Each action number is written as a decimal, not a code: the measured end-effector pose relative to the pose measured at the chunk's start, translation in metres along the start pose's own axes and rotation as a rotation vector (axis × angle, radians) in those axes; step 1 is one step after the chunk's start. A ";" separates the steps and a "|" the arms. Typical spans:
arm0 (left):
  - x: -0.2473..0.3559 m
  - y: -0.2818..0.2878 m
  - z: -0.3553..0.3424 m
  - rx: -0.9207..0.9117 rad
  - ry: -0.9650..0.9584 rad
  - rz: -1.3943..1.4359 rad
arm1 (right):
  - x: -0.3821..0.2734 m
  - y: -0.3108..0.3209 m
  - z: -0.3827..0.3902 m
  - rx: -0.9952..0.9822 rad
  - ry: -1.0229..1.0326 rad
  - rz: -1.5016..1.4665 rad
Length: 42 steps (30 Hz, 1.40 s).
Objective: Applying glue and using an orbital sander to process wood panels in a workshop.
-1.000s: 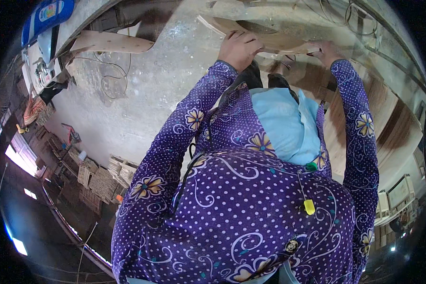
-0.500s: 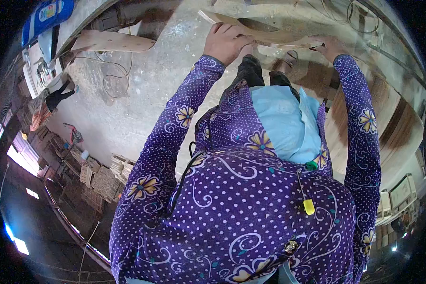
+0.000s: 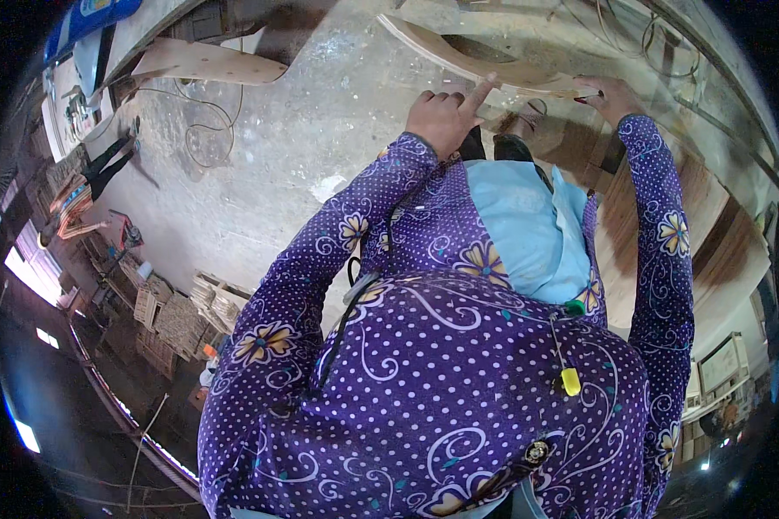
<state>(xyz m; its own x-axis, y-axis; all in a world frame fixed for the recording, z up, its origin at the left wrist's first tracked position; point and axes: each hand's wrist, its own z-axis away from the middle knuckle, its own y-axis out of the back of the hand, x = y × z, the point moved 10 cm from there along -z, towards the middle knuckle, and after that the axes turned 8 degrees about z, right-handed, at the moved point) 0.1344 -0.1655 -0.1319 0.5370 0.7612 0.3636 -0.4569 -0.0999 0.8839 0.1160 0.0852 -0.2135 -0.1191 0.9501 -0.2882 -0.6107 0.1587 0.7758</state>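
Observation:
A long, curved piece of plywood (image 3: 467,66) spans in front of me at the top, bowing down toward its right end. My left hand (image 3: 446,119) is at its near edge, index finger stretched along that edge and the other fingers loosely curled, with nothing held. At the board's right end, my right hand (image 3: 613,99) has its fingers closed on the end. A small dark and red thing (image 3: 588,96) shows at those fingertips; its kind is too small to tell.
Another curved wood sheet (image 3: 208,63) lies at the upper left, beside a thin cable (image 3: 209,138) on the concrete floor. Wooden sheets (image 3: 666,208) stand at my right. Far left are a person (image 3: 82,195) and stacked wood pieces (image 3: 186,316).
My left hand has let go of the board's middle and come nearer to me and rightward, its index finger now extended. The right hand stays at the board's end, slightly lower.

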 end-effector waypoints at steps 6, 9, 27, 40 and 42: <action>0.010 -0.006 -0.002 -0.003 -0.040 0.036 | 0.002 0.001 0.001 -0.007 -0.071 -0.022; 0.009 -0.013 -0.002 -0.070 -0.020 0.009 | 0.000 0.003 0.004 -0.009 -0.079 -0.059; -0.006 -0.004 0.010 -0.008 0.082 0.023 | -0.004 0.002 0.001 0.019 -0.039 -0.016; 0.001 -0.010 0.007 -0.039 0.063 -0.003 | -0.024 0.022 0.003 -0.023 -0.021 -0.015; 0.001 -0.011 0.008 -0.042 0.074 -0.017 | -0.024 0.019 0.004 -0.089 -0.084 -0.075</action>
<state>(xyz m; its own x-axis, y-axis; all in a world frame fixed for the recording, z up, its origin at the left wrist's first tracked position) 0.1453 -0.1690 -0.1389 0.4923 0.8077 0.3244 -0.4784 -0.0602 0.8761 0.1101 0.0666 -0.1895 -0.0070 0.9561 -0.2929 -0.6828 0.2094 0.7000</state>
